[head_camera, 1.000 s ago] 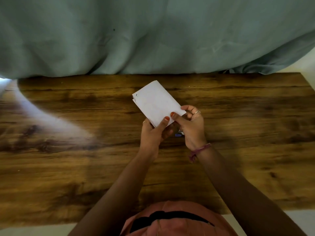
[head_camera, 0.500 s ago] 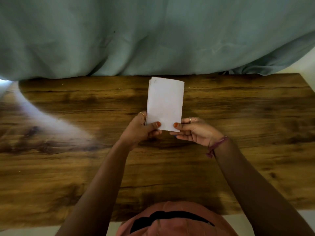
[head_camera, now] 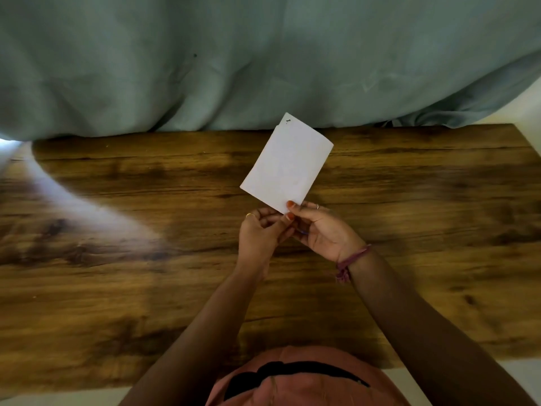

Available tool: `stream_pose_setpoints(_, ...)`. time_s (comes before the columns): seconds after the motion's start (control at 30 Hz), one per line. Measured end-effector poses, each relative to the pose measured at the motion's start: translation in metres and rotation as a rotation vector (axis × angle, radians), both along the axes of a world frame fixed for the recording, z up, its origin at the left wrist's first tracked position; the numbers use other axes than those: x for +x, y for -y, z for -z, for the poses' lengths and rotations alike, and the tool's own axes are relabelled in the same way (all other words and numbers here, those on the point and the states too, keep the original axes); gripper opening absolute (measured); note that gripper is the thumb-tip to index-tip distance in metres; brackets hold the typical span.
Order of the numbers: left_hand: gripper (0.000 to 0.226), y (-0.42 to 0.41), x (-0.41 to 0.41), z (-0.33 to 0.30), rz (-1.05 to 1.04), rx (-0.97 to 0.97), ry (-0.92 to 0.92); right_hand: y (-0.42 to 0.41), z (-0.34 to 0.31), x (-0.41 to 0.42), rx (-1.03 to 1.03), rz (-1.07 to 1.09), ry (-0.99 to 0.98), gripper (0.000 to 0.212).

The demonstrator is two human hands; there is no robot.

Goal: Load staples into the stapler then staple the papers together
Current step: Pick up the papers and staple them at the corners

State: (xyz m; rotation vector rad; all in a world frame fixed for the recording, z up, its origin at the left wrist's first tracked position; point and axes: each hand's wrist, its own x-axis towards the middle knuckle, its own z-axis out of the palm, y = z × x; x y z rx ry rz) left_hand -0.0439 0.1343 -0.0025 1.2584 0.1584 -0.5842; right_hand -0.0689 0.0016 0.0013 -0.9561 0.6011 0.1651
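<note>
A pale light streak crosses the wooden table. The left hand and right hand pinch the papers' near corner, held tilted above the table; a staple marks the far corner. Teal cloth hangs behind.

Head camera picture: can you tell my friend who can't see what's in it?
Two hands hold up a small stack of white papers by its near corner: the left hand and right hand pinch it above a wooden table. A grey-green cloth hangs behind.
</note>
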Motion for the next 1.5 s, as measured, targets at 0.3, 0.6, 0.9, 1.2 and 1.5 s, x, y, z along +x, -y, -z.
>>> stream_pose_setpoints(0.3, 0.039, -0.008, 0.011, -0.008, 0.023, -0.129, 0.002, 0.017, -0.013, 0.01, -0.063, -0.049, 0.013, 0.025)
stream_pose_setpoints(0.6, 0.046, -0.016, 0.009, -0.008, 0.099, -0.072, 0.118, 0.061, -0.025, 0.022, -0.053, 0.125, 0.007, 0.015)
stream_pose_setpoints(0.9, 0.084, -0.011, 0.011, -0.012, 0.028, 0.086, 0.429, 0.06, -0.023, 0.022, -0.078, 0.163, 0.012, 0.011)
stream_pose_setpoints(1.2, 0.049, -0.013, 0.02, -0.009, 0.1, 0.208, 0.342, 0.063, -0.022, 0.019, -0.13, 0.152, 0.033, 0.011)
stream_pose_setpoints(1.5, 0.048, -0.022, 0.028, -0.011, 0.047, 0.145, 0.353, 0.06, 0.013, -0.004, -1.327, -0.596, -0.013, 0.061)
